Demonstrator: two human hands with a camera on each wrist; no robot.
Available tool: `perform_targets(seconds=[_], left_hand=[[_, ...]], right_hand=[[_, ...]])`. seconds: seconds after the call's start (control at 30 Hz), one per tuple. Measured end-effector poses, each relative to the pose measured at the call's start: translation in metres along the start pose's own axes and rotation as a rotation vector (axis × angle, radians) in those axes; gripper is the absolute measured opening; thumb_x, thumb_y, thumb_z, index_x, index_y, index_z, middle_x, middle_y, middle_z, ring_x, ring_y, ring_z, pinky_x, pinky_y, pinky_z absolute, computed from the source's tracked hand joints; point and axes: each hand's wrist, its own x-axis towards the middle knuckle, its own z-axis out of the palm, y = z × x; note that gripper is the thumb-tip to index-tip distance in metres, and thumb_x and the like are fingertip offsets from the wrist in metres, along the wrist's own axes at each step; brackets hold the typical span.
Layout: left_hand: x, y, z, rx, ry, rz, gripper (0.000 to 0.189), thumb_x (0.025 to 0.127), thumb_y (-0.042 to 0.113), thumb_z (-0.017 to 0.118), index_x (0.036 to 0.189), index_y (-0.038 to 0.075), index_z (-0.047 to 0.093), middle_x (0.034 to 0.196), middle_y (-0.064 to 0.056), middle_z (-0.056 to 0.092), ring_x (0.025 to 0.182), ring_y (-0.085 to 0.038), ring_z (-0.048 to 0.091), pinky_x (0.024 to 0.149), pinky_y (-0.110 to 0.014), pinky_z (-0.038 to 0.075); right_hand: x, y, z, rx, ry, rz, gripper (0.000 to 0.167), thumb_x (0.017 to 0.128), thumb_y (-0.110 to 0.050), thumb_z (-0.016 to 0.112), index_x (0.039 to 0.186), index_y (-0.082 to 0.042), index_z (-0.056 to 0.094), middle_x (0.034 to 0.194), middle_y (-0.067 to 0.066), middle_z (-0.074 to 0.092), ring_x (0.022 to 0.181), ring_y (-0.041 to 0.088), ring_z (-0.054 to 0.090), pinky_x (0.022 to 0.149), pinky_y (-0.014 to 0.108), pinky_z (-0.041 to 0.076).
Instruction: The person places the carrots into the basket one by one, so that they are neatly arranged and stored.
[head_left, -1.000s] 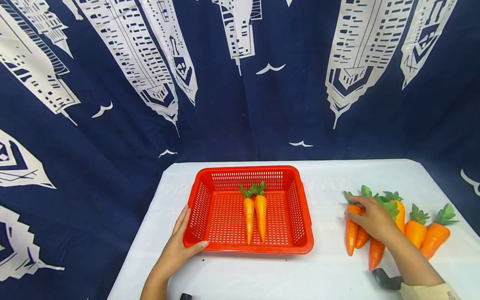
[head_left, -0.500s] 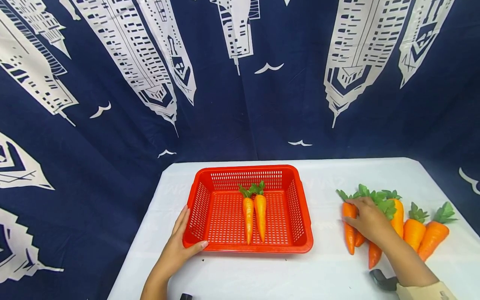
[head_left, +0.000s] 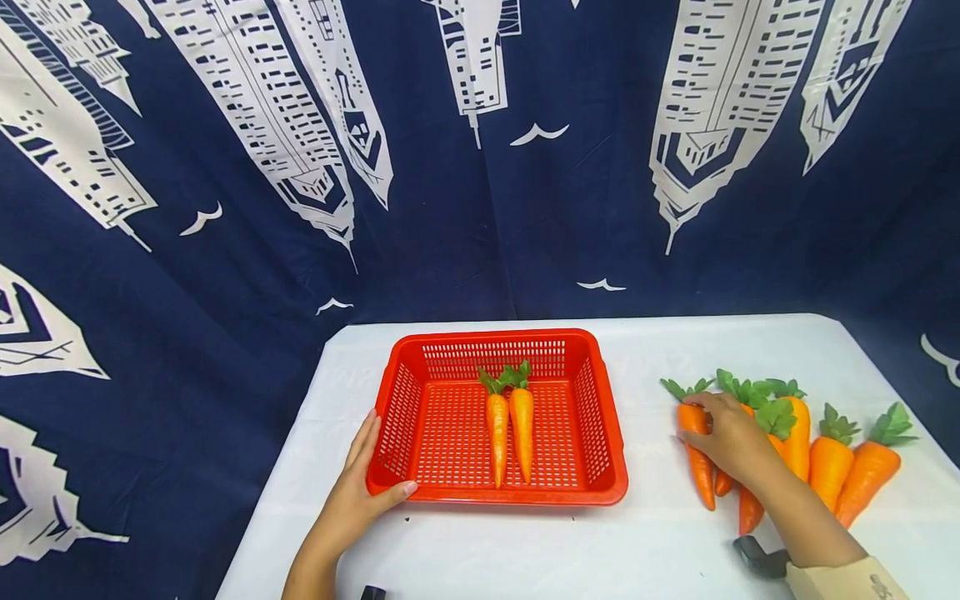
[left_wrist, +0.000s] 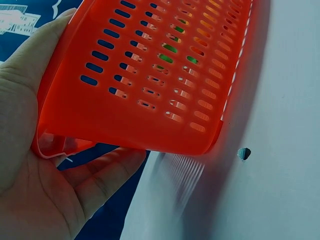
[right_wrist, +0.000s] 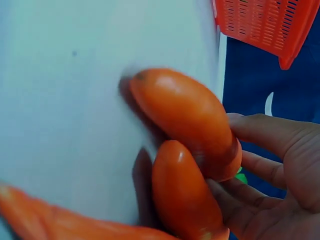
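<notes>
My left hand holds the front-left corner of a red plastic basket, thumb over the front rim and fingers along the left side. The left wrist view shows the basket's slotted wall beside that palm. Two orange carrots with green tops, a left carrot and a right carrot, lie inside. At the right, my right hand pinches the leftmost carrot of a pile near its leafy end. In the right wrist view this carrot lies between thumb and fingers, with another carrot beside it.
Several more carrots lie right of the held one, including a thick carrot and the far-right carrot. The white table ends at a dark blue curtain. A black device sits at my right wrist.
My right hand has shifted slightly left with the pinched carrot, whose leafy top has swung left away from the pile. The left hand and basket have stayed put.
</notes>
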Motion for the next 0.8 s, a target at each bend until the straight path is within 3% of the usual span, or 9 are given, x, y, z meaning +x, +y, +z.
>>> perform_targets(seconds=[0.37, 0.53, 0.8], left_hand=[[0.000, 0.000, -0.001, 0.000, 0.001, 0.001, 0.112, 0.080, 0.043, 0.085, 0.163, 0.034, 0.010, 0.170, 0.017, 0.002, 0.158, -0.032, 0.012, 0.114, -0.075, 0.023], [0.000, 0.000, 0.000, 0.005, 0.001, -0.006, 0.112, 0.080, 0.040, 0.085, 0.163, 0.034, 0.010, 0.170, 0.016, 0.002, 0.158, -0.033, 0.012, 0.115, -0.075, 0.022], [-0.001, 0.001, 0.000, 0.004, 0.001, -0.015, 0.112, 0.080, 0.043, 0.084, 0.163, 0.033, 0.010, 0.171, 0.013, 0.002, 0.158, -0.036, 0.011, 0.114, -0.075, 0.020]], right_hand=[[0.007, -0.004, -0.009, 0.278, -0.078, 0.082, 0.063, 0.096, -0.027, 0.069, 0.147, -0.003, 0.043, 0.143, 0.034, 0.047, 0.121, 0.052, 0.059, 0.082, 0.045, 0.062], [0.011, -0.017, -0.016, 0.389, -0.081, 0.067, 0.061, 0.100, -0.026, 0.064, 0.153, -0.008, 0.040, 0.147, 0.030, 0.044, 0.123, 0.048, 0.059, 0.082, 0.035, 0.062], [0.020, -0.050, -0.030, 0.404, 0.000, 0.001, 0.059, 0.099, -0.024, 0.064, 0.154, -0.013, 0.043, 0.147, 0.029, 0.036, 0.129, 0.053, 0.053, 0.086, 0.046, 0.061]])
